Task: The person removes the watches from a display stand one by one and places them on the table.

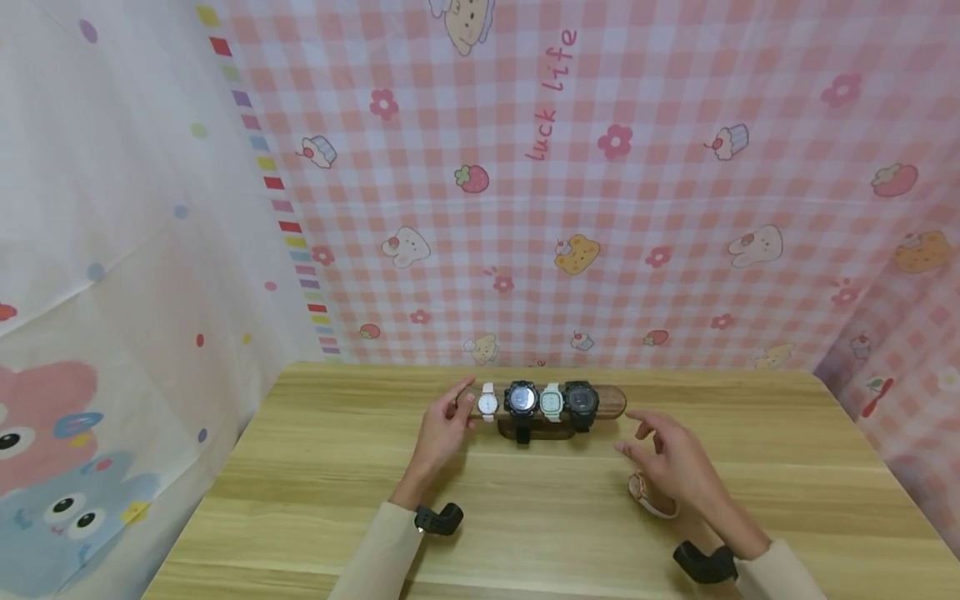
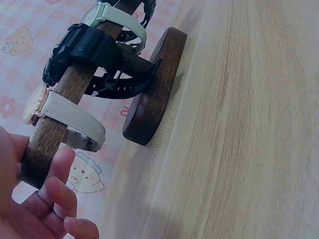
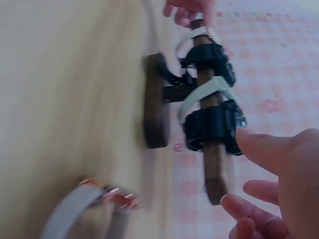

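Note:
A dark wooden watch stand [image 1: 613,402] has a horizontal bar above a smaller base [image 2: 162,92]. Along the bar, from left to right, sit a white-strapped watch [image 1: 488,404], a chunky black watch [image 1: 521,398], a mint-green watch [image 1: 552,402] and another black watch [image 1: 582,402]. My left hand [image 1: 442,433] pinches the bar's left end between thumb and forefinger. Close to the right end is my right hand [image 1: 678,462], its fingers spread and loosely bent, holding nothing. Below that hand, a rose-gold watch [image 1: 637,486] with a pale strap lies on the table, blurred in the right wrist view.
The stand is near the back edge of the wood-grain table [image 1: 525,525]. Behind it hangs a pink checked cloth [image 1: 495,217], and a white patterned cloth [image 1: 150,250] hangs at the left. Black bands [image 1: 705,562] circle both wrists.

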A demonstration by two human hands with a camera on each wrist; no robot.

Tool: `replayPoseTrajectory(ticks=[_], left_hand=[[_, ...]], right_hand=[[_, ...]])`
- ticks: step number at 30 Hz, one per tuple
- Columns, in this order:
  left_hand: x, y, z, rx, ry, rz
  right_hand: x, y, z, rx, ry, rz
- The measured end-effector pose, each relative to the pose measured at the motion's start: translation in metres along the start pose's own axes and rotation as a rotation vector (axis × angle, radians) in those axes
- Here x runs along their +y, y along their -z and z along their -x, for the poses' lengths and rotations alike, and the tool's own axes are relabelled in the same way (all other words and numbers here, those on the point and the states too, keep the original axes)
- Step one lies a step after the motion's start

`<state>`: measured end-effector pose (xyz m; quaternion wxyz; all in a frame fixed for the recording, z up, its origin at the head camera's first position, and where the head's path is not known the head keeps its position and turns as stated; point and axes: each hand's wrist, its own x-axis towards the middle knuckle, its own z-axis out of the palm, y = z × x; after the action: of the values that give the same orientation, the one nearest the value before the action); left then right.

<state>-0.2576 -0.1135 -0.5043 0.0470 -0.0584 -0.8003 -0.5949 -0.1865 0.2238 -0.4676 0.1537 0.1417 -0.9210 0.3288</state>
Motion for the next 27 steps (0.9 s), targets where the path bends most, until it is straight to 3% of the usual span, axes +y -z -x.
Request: replayPoseTrajectory(ticks=[13,27], left_hand=[[-0.001,-0.001,0.000,0.008,0.016,-0.003],[0.000,0.000,0.000,0.000,0.017,0.002]], right_hand=[[-0.009,-0.017,-0.036,-0.045,-0.059,-0.124],[-0.016,-0.028,-0.050,-0.080,-0.131,-0.152]])
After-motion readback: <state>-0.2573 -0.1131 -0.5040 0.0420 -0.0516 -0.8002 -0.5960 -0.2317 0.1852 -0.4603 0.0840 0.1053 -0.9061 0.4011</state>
